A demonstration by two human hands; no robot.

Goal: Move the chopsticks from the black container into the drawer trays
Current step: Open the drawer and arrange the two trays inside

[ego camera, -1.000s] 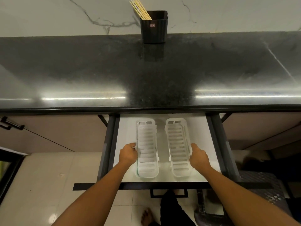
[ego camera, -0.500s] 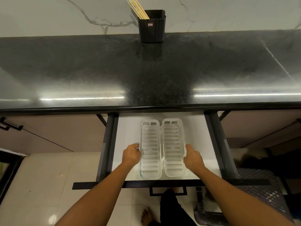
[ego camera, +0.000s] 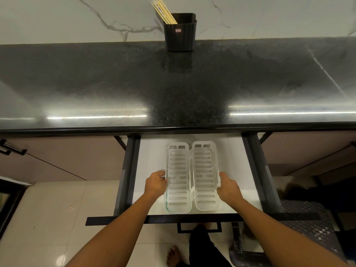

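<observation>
A bundle of pale wooden chopsticks (ego camera: 164, 11) is stood in the black container (ego camera: 180, 31) at the back of the dark granite countertop (ego camera: 115, 83), against the marble backsplash (ego camera: 77, 18). Their long axis is tilted, with the upper ends leaned up and to the left over the container's left rim.

Below the counter edge, the drawer (ego camera: 252, 170) is pulled out, and two translucent slotted trays are laid side by side on its white floor, touching along their inner walls. Their long axes are run front to back, from the drawer front toward the counter. The left tray (ego camera: 177, 182) is gripped at its outer wall by the left hand (ego camera: 155, 183), fingers curled over the rim. The right tray (ego camera: 205, 176) is clasped the same way at its outer wall by the right hand (ego camera: 228, 187). Both hands are thus closed onto the tray walls, one on each side of the pair.
</observation>
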